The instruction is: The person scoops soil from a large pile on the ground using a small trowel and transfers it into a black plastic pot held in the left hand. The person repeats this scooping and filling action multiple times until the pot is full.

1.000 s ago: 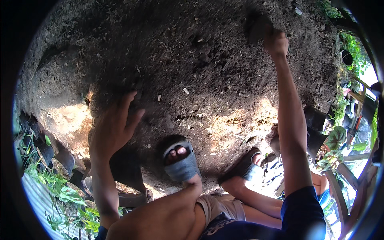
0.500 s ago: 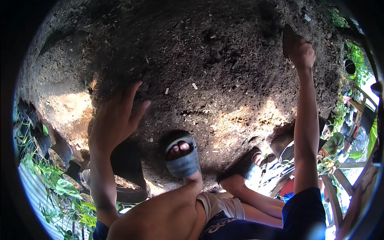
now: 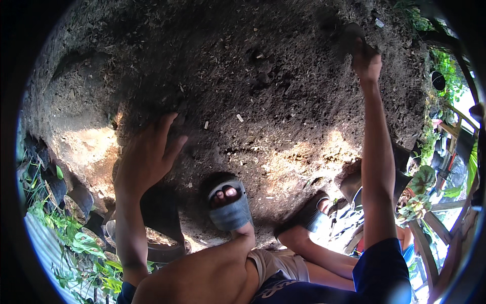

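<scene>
A wide heap of dark loose soil (image 3: 243, 76) fills the ground in front of me. My left hand (image 3: 147, 157) lies with fingers spread on the soil at the left, holding nothing. My right arm reaches far out to the upper right, where my right hand (image 3: 365, 60) is closed on a dark flat tool (image 3: 348, 38) pressed into the soil; I cannot tell what kind of tool it is. My feet in grey sandals (image 3: 230, 213) stand at the heap's near edge. A black pot (image 3: 159, 223) sits just below my left hand.
Small black pots with green plants (image 3: 61, 202) line the left edge, beside a corrugated sheet (image 3: 45, 253). On the right stand another dark pot (image 3: 354, 185), leafy potted plants (image 3: 420, 187) and a wooden frame (image 3: 430, 238).
My right hand has moved with the dark tool to the right and farther out across the heap. My left hand has shifted slightly right and stays spread on the soil.
</scene>
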`<state>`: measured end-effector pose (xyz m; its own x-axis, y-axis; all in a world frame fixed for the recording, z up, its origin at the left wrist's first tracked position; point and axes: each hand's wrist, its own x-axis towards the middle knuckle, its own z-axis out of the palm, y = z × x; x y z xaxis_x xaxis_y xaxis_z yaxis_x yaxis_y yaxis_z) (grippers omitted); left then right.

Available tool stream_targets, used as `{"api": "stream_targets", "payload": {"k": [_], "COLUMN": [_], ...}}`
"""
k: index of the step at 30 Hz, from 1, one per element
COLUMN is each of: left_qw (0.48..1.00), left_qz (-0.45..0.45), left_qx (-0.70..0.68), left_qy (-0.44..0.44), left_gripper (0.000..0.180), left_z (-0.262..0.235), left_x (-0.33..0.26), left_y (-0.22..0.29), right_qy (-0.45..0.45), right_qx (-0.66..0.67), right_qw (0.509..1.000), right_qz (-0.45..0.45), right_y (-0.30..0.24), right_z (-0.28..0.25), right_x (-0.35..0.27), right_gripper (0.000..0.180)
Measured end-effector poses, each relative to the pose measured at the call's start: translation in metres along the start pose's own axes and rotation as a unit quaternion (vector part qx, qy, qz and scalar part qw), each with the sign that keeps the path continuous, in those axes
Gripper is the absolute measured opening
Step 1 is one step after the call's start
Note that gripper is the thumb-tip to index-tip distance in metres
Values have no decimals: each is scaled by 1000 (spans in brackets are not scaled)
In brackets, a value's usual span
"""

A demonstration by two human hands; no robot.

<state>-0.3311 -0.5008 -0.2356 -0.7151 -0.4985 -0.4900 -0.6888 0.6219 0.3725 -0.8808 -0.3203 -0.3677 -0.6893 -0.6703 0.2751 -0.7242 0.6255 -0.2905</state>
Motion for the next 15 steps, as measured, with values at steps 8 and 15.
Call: {"api": "stream_targets", "payload": {"k": [8, 15], "left_qw": [1000, 1000], "left_qz": [-1, 12], "left_qx": [-7, -4], "left_qy": [-6, 7], "left_gripper": [47, 46], "left_z": [-1, 1], "left_x": [-2, 0], "left_y": [-2, -4], "right_qy": [-171, -209], "right_qx": [221, 278], "right_qw": [960, 919], "right_qz": [21, 185], "right_y": [-4, -72], "right_z": [66, 38], "right_x": [-3, -17], "right_gripper": [24, 35]}}
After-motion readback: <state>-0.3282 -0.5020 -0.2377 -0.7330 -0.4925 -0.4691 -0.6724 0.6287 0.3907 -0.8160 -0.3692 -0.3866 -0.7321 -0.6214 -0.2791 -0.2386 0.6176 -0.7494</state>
